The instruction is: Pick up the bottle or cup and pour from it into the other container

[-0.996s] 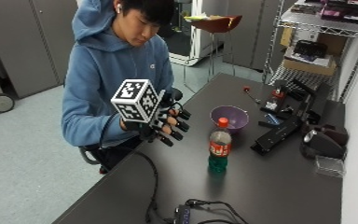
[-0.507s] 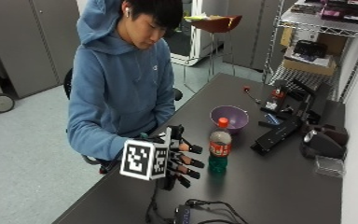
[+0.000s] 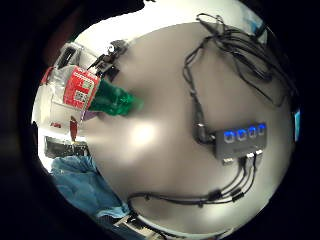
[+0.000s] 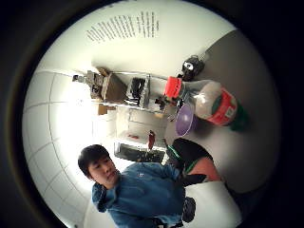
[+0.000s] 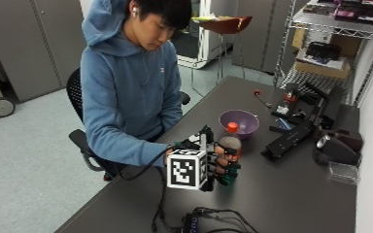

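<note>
A lab or office: grey cabinets (image 5: pixel 38 39), wire shelving (image 5: pixel 342 29) of gear, dark worktable (image 5: pixel 290 194).

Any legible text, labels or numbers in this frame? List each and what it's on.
None can be read.
Bottle: red label with a small code square and white print, too blurred.
Wall: several lines of dark print, too small.
Hub: four blue lights, no text visible.

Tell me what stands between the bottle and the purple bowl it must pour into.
Nothing visible: the bottle stands on the table beside the right hand, and the purple bowl sits just behind it with only bare tabletop between.
</note>
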